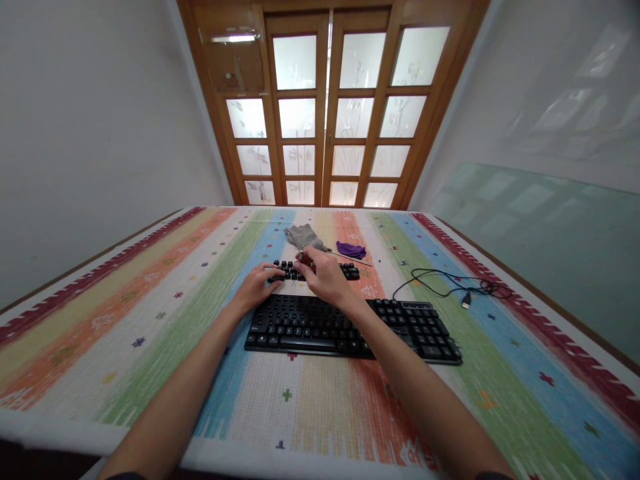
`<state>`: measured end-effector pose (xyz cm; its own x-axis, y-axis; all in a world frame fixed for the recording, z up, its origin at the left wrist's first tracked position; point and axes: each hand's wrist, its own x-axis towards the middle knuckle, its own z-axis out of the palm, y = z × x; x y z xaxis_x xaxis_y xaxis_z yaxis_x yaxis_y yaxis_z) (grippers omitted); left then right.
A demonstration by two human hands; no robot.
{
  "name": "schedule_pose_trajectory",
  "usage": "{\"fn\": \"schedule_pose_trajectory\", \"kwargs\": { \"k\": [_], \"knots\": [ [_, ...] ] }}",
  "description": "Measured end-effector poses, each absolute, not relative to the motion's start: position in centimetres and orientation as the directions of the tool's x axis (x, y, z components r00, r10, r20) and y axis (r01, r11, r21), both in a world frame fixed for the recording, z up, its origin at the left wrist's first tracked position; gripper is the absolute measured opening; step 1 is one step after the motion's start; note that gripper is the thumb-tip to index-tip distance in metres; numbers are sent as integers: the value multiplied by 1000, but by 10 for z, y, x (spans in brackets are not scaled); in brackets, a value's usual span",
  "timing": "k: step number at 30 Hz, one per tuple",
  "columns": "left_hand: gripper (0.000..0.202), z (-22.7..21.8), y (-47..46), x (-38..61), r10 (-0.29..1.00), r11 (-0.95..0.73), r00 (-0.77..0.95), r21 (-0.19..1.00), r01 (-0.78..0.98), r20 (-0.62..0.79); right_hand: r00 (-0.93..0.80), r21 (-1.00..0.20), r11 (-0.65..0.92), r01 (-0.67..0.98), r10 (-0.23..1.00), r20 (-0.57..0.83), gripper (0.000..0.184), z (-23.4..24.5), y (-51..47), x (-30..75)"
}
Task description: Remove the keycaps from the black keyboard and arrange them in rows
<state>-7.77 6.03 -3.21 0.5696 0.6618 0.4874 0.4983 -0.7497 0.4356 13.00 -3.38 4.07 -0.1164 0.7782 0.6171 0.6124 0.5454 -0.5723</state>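
Observation:
My left hand [257,288] is at the left end of a row of loose black keycaps [350,271], thumb and forefinger closed about a keycap there. Above the row's middle, my right hand [324,275] pinches a small dark-red and metallic-looking thing, too covered by the fingers to name. Nearer to me lies a black keyboard [300,331]. Its upper left part shows bare key sockets, while keys remain on its bottom rows and number pad. My right forearm crosses over it and hides part of it.
Behind my hands lie a crumpled grey cloth [304,237], a purple cloth [351,250] and a thin rod [357,259]. The keyboard's black cable [440,272] coils to the right, ending in a USB plug [466,300]. A striped tablecloth [165,320] covers the table.

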Motion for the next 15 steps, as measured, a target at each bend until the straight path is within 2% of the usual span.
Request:
{"fn": "schedule_pose_trajectory", "kwargs": {
  "k": [9,15],
  "knots": [
    [15,-30,67,-78,672,-727,668,456,513,320,-103,-598,556,577,776,622,4,40,-32,132],
    [12,-24,63,-75,637,-766,680,400,503,364,-94,-595,588,549,750,654,5,47,-37,131]
  ]
}}
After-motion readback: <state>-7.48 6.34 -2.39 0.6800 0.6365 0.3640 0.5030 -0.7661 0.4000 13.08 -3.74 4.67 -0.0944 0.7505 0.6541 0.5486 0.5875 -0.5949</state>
